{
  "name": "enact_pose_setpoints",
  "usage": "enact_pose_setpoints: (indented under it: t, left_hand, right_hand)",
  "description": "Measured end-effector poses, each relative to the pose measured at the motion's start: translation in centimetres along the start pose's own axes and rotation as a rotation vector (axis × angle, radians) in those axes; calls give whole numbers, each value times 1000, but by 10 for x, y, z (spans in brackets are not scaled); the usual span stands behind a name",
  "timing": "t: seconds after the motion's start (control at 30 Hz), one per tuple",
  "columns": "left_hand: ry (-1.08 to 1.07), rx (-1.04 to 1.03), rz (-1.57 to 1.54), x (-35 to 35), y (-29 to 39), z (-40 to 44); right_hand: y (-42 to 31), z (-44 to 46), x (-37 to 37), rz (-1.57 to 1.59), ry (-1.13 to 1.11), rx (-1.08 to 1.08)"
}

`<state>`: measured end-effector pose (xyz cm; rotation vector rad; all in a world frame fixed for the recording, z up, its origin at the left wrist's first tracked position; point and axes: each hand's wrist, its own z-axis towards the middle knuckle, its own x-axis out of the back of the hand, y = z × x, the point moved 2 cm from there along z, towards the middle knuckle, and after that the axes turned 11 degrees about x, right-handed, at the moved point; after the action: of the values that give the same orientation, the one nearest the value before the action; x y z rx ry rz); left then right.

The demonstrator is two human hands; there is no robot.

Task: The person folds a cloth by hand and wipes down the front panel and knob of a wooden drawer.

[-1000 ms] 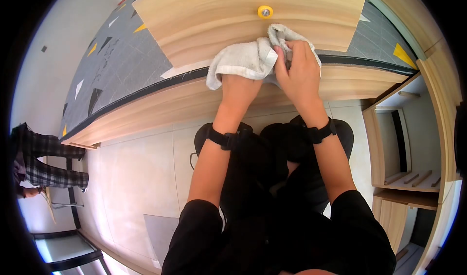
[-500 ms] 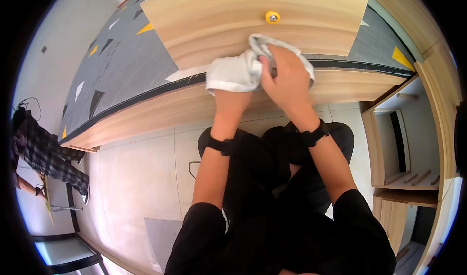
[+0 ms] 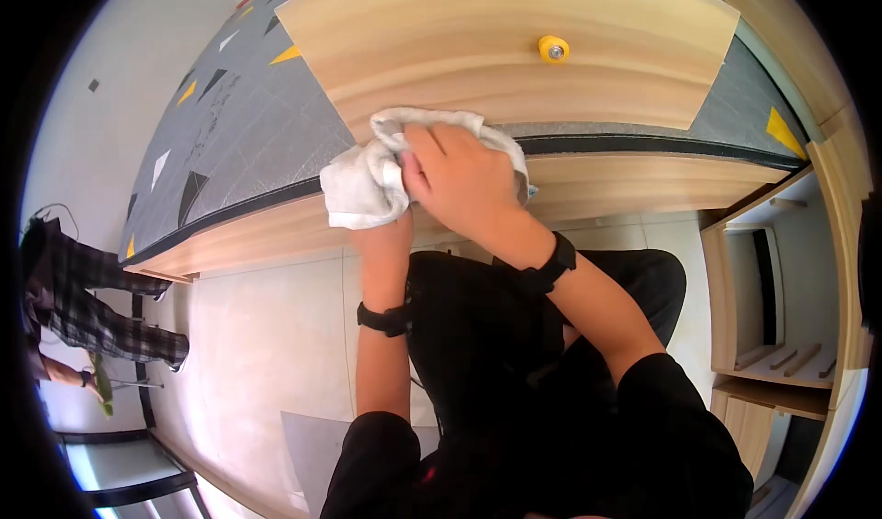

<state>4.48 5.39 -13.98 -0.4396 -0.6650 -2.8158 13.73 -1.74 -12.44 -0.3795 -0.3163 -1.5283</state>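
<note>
A white cloth (image 3: 360, 186) is bunched over the front edge of the wooden bed base, by the lower left corner of a wood-grain board (image 3: 478, 69). My left hand (image 3: 386, 232) goes up under the cloth, which covers its fingers. Across the cloth from the right, my right hand (image 3: 464, 177) is closed on its folds, the thumb pointing left. The board lies on the grey patterned mattress (image 3: 248, 142) and carries a yellow round knob (image 3: 554, 50) with a metal centre.
Right of my knees stands an open wooden cabinet (image 3: 785, 280) with slatted shelves. A person in plaid trousers (image 3: 110, 289) is at far left, a green thing (image 3: 101, 386) in one hand. A grey sheet (image 3: 317, 445) lies on the tiled floor (image 3: 248, 344).
Both my hands and the cloth have moved left along the board's lower edge. The view has shifted slightly. At far left, the other person's legs and hand have moved.
</note>
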Motion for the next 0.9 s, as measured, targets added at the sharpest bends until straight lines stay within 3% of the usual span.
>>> enact_pose_setpoints:
  t: [0.17,0.2,0.23,0.33,0.37,0.43,0.57,0.6,0.67,0.77,0.87,0.9]
  left_hand:
    - [29,128,-55,-19,12,-18]
    - [-169,334,-115,-20,16,-21]
    - [-172,331,-108,-25,21,-23]
    - [-70,-33,-53,-46,43,-26]
    - [-69,-32,-51,-51,50,-21]
    - [-229,-143,-153,-65,67,-13]
    - [-353,-121,-173,-100,111,-15]
    - [-384,-108,-324,-108,121,-16]
    - [-483,-64,-505,-118,134,-18]
    - [-543,-98,-428,-114,134,-20]
    - [-498,-76,-496,-89,125,-22]
    - [-370,-176,-456,-85,112,-22]
  right_hand:
    - [20,-16,21,-79,-13,-10]
    - [26,-18,25,-114,-17,-11]
    - [33,-20,31,-109,-13,-17]
    - [64,-36,50,-228,48,-64]
    - [78,-45,59,-232,95,-84]
    - [107,-60,81,-270,1,-194]
    - [153,-77,130,-501,-34,-389]
    - [164,-82,140,-566,-28,-425]
    - [179,-94,155,-557,9,-418]
    - [179,-102,167,-542,65,-388]
    - [176,-112,180,-404,52,-429]
    - [181,-119,188,-279,106,-548]
